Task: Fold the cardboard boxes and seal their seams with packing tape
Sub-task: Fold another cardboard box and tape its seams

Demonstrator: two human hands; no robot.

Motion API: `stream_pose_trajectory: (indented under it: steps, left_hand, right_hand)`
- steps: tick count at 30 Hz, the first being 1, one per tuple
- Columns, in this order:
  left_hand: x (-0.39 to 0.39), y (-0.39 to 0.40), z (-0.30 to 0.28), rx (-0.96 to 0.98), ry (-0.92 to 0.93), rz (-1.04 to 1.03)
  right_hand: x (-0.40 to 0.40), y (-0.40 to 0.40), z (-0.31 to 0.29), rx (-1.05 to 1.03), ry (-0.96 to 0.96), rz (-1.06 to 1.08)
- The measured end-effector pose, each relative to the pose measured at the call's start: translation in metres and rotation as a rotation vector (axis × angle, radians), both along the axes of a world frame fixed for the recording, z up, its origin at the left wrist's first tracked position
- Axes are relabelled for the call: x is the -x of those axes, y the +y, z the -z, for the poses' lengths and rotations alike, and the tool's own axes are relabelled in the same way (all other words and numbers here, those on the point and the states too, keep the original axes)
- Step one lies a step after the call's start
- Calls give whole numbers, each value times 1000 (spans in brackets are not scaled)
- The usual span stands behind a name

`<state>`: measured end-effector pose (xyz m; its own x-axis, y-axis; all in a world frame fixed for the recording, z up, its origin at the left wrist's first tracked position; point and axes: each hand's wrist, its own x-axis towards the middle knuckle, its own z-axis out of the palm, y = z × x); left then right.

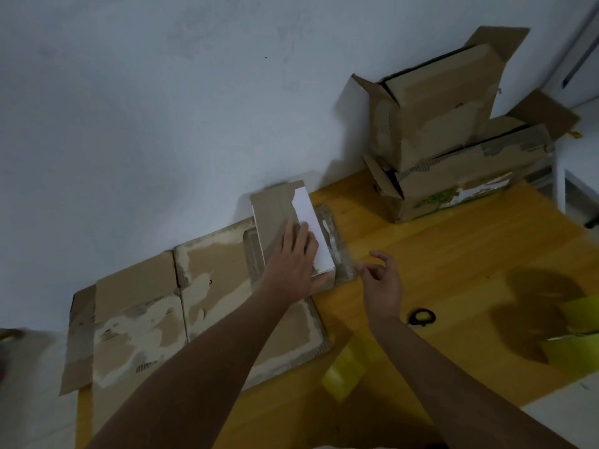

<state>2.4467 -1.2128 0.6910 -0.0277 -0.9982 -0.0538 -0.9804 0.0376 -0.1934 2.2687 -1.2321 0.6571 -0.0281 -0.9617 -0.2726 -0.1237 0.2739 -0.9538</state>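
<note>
On top of the small box (291,234), which is lying against the wall (162,108) on the wooden table (453,254), the left hand (291,264) is pressing flat, its fingers straight and spread over the brown flap and the white label. Just right of the small box, the right hand (384,280) is hovering with fingers loosely curled, thumb and forefinger pinched near a strip of clear tape (337,254) that is running along the box's right edge; whether the fingers are actually gripping the tape is not clear. Under and to the left of the small box, a flattened cardboard box (155,312) is lying open with torn, pale patches. Right of the small box and nearer the viewer, a dark tape roll (421,316) is sitting on the table. Far right of the small box, two opened cartons (453,140) are standing stacked against the wall. Yellow sheets (345,374) are lying below the small box, at the table's near edge.
</note>
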Motion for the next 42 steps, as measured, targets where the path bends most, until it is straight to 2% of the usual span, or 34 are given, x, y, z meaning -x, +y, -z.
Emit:
stream_pose_trajectory:
  steps: [4,18,22,28,30,35,38,42]
  left_hand:
    - [3,1,10,7,135,-72]
    - [1,4,14,31,108,-56]
    - [1,3,16,42,103,-57]
    - [0,3,17,32,91,-52]
    - [0,3,17,17,91,-60]
    - [0,2,14,-15,117,-84]
    - [-2,1,16,-18,123,-72]
    - [-2,2,18,10,123,-52]
  right_hand:
    - [-1,-7,-2,27,23,-52]
    - [-31,-17,15,47,131,-241]
    - [-36,-24,13,78,175,-359]
    - [-32,-39,15,327,448,-668]
    - [-32,-44,14,338,506,-735]
    - [-40,-55,9,260,838,-905]
    - [-31,-43,7,202,764,-915]
    - [-11,-35,-3,365,590,-846]
